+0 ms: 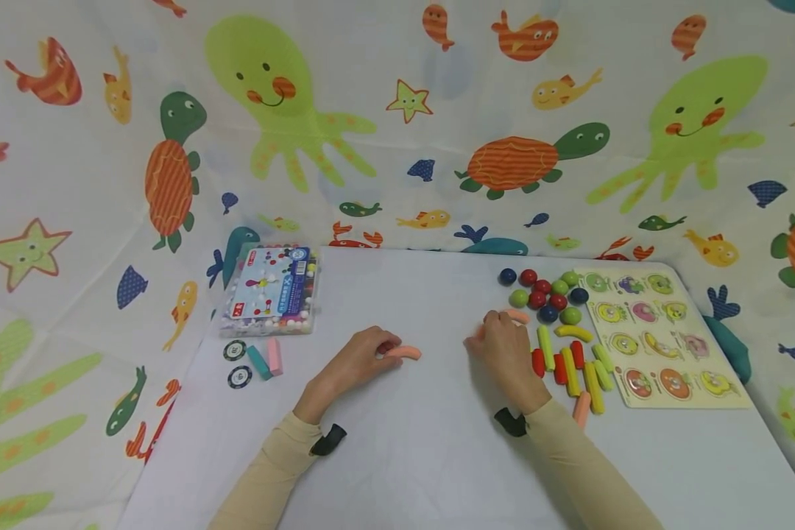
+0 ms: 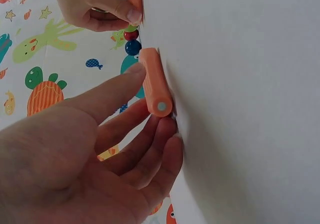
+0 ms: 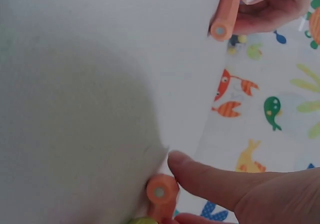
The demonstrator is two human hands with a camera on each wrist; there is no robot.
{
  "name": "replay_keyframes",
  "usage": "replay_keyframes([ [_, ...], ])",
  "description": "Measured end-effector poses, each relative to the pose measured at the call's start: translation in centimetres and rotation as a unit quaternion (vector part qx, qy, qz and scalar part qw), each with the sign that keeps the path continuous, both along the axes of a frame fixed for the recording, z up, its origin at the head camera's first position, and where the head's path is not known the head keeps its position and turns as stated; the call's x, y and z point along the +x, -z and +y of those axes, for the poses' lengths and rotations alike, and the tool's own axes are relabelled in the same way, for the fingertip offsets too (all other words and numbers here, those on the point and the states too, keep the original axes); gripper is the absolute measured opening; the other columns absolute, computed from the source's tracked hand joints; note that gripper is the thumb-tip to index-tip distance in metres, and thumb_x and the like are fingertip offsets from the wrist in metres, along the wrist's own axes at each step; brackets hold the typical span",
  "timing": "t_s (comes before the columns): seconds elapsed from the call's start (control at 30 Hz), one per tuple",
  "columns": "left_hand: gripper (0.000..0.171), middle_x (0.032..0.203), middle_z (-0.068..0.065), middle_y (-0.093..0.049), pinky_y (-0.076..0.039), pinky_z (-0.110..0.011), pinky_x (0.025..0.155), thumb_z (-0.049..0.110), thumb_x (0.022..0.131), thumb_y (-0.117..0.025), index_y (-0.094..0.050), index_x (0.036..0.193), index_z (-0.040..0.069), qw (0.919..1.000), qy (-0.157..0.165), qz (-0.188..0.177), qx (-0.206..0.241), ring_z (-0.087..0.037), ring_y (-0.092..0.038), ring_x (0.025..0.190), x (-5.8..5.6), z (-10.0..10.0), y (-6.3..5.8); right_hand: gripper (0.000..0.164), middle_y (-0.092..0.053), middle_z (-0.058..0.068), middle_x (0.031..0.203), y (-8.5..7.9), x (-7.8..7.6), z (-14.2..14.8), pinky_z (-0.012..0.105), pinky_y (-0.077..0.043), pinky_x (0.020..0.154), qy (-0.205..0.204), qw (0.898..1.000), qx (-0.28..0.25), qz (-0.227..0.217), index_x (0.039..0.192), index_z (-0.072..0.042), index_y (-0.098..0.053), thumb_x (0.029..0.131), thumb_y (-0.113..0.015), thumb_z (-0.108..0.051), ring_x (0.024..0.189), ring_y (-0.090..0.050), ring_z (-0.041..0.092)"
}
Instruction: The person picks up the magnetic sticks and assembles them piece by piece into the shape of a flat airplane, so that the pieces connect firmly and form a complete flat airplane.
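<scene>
My left hand [image 1: 364,355] pinches a curved orange magnetic stick [image 1: 405,352] between thumb and fingertips, low over the white table. A round silver dot shows on that stick's end in the left wrist view. To the right, my right hand [image 1: 503,361] is lowered at the left edge of a group of sticks and balls. In the right wrist view its thumb and a finger are at either side of another orange stick [image 3: 162,196], also with a silver dot. One orange stick [image 1: 518,315] shows just beyond the right hand's knuckles.
Beside the right hand are red, green and blue balls [image 1: 536,299] and several yellow, red and green sticks [image 1: 572,372]. A fruit puzzle board [image 1: 662,335] is at far right. A clear box [image 1: 271,291], two chips [image 1: 240,377] and pink [image 1: 274,356] and teal [image 1: 259,363] bars are at left.
</scene>
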State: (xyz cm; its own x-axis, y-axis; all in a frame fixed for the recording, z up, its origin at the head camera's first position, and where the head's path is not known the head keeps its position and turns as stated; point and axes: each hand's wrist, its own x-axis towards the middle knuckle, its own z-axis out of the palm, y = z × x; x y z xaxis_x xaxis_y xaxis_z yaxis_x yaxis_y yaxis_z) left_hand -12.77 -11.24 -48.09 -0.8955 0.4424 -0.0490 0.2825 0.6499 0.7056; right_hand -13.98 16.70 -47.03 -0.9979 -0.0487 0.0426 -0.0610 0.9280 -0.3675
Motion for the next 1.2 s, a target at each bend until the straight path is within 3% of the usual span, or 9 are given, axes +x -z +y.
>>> replay_keyframes([
  [0.37, 0.029, 0.095, -0.003, -0.061, -0.047, -0.030, 0.077, 0.017, 0.092, -0.076, -0.072, 0.118, 0.005, 0.9999, -0.012, -0.005, -0.003, -0.017, -0.054, 0.084, 0.2, 0.9, 0.3, 0.013, -0.058, 0.014, 0.081, -0.3, 0.0, -1.1, 0.034, -0.047, 0.061, -0.029, 0.999, -0.029, -0.015, 0.090, 0.000, -0.057, 0.092, -0.069, -0.002, 0.068, -0.054, 0.028],
  [0.47, 0.028, 0.095, -0.003, -0.061, -0.046, -0.029, 0.075, 0.018, 0.091, -0.077, -0.072, 0.116, 0.005, 0.9998, -0.010, 0.011, -0.014, -0.015, -0.052, 0.082, 0.2, 1.0, 0.4, 0.010, -0.063, 0.013, 0.083, -0.6, 0.1, -1.8, 0.033, -0.051, 0.065, -0.036, 0.998, -0.057, -0.014, 0.097, 0.003, -0.063, 0.096, -0.066, -0.006, 0.071, -0.056, 0.025],
  [0.6, 0.025, 0.092, -0.003, -0.061, -0.045, -0.028, 0.074, 0.018, 0.091, -0.078, -0.074, 0.112, 0.006, 0.9992, -0.012, 0.032, -0.022, -0.013, -0.051, 0.080, 0.3, 1.1, 0.5, 0.021, -0.070, 0.012, 0.088, -1.0, 0.5, -2.8, 0.034, -0.056, 0.071, -0.051, 0.993, -0.108, -0.021, 0.108, 0.003, -0.068, 0.095, -0.070, -0.013, 0.075, -0.061, 0.021],
  [0.77, 0.020, 0.088, 0.000, -0.059, -0.045, -0.028, 0.073, 0.018, 0.091, -0.076, -0.074, 0.108, 0.007, 0.9992, -0.018, 0.028, -0.020, -0.011, -0.049, 0.078, 0.3, 1.0, 0.6, 0.028, -0.074, 0.010, 0.095, -1.2, 1.3, -3.5, 0.036, -0.058, 0.077, -0.075, 0.984, -0.147, -0.073, 0.116, -0.003, -0.068, 0.092, -0.075, -0.015, 0.082, -0.066, 0.020],
  [0.93, 0.017, 0.088, 0.000, -0.059, -0.047, -0.029, 0.074, 0.017, 0.092, -0.075, -0.073, 0.106, 0.006, 0.9992, -0.023, 0.031, -0.014, -0.011, -0.051, 0.078, 0.4, 0.8, 0.6, 0.026, -0.076, 0.009, 0.101, -0.9, 1.8, -3.9, 0.040, -0.059, 0.086, -0.096, 0.975, -0.165, -0.114, 0.114, -0.007, -0.069, 0.095, -0.072, -0.025, 0.092, -0.071, 0.021],
  [1.2, 0.017, 0.080, -0.001, -0.054, -0.041, -0.027, 0.066, 0.018, 0.093, -0.075, -0.072, 0.103, 0.005, 0.9988, -0.039, 0.026, -0.015, -0.013, -0.046, 0.073, 0.2, 0.8, 0.4, 0.025, -0.074, 0.007, 0.096, -0.5, 1.6, -3.9, 0.037, -0.058, 0.082, -0.113, 0.977, -0.156, -0.096, 0.115, -0.006, -0.069, 0.097, -0.070, -0.025, 0.086, -0.067, 0.018],
])
